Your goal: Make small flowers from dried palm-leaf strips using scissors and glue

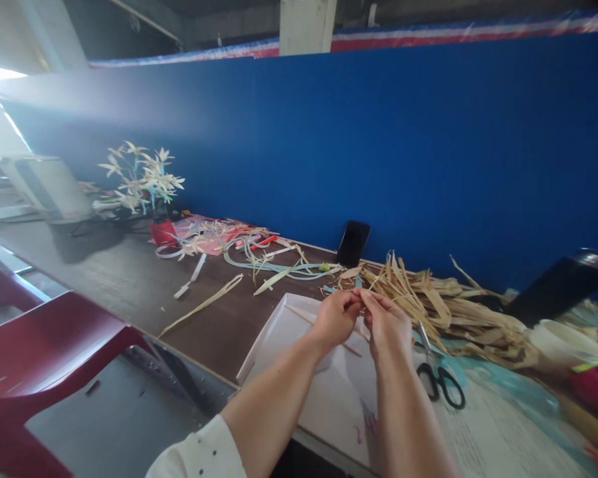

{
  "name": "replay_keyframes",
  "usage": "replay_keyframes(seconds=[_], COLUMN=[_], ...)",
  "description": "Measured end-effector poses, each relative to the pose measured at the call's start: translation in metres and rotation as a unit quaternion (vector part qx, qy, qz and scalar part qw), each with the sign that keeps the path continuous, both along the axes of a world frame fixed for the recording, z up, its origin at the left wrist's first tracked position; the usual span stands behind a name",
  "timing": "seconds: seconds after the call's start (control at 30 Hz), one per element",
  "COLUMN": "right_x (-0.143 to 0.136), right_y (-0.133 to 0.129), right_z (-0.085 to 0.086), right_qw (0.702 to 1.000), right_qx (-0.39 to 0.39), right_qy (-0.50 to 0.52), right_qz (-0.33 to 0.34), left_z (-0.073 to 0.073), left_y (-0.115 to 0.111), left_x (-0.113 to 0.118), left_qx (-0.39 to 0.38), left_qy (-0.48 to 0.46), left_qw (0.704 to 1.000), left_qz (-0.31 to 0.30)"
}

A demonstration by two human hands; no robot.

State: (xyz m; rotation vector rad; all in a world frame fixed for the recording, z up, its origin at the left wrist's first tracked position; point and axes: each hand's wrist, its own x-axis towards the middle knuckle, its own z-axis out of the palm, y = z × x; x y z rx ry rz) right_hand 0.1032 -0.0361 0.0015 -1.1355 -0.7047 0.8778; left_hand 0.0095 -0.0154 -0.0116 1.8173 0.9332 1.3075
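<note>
My left hand (336, 317) and my right hand (387, 322) meet fingertip to fingertip over a white paper sheet (303, 392). Both are closed in a pinch, and whatever lies between the fingers is too small or too hidden to name. Under the hands, thin pale sticks (299, 313) rest on the paper. Just right of my right hand lies a pair of scissors with black handles (441, 386). Beyond it spreads a heap of dry tan husks (443, 309).
Along the blue partition (299, 153) lean a dark phone (353, 243) and coiled pale cords (244, 259). A bunch of cream flowers (149, 176) stands in a red pot (163, 232). At right is a white bowl (565, 345); at left, a red chair (54, 345).
</note>
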Motion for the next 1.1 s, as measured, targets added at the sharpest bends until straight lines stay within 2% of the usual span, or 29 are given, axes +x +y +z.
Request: replay_keyframes(seconds=[0.1, 0.2, 0.3, 0.57, 0.73, 0.87, 1.1], right_x=[0.000, 0.001, 0.002, 0.002, 0.002, 0.002, 0.004], right_y=[-0.002, -0.003, -0.003, -0.004, -0.003, 0.000, 0.002], right_z=[0.001, 0.004, 0.005, 0.004, 0.003, -0.001, -0.006], right_qw=[0.999, 0.999, 0.998, 0.996, 0.997, 0.998, 0.999], right_qx=[-0.011, -0.030, -0.039, -0.045, -0.042, -0.041, -0.021], right_qy=[-0.031, 0.006, 0.048, 0.040, 0.035, 0.013, -0.025], right_qz=[0.023, 0.016, 0.018, 0.063, 0.060, 0.051, 0.021], left_z=[0.001, 0.003, 0.004, 0.006, 0.002, 0.000, 0.001], left_y=[0.002, 0.003, 0.004, 0.001, 0.003, 0.004, 0.001], left_x=[0.001, 0.001, 0.001, 0.000, 0.000, 0.000, -0.001], left_qx=[-0.069, -0.115, -0.125, -0.101, -0.080, -0.052, -0.032], left_qy=[-0.048, -0.092, -0.087, -0.073, -0.059, -0.031, 0.010], left_qw=[0.996, 0.989, 0.988, 0.992, 0.995, 0.998, 0.999], left_qz=[0.007, 0.000, 0.020, -0.002, -0.007, 0.012, 0.028])
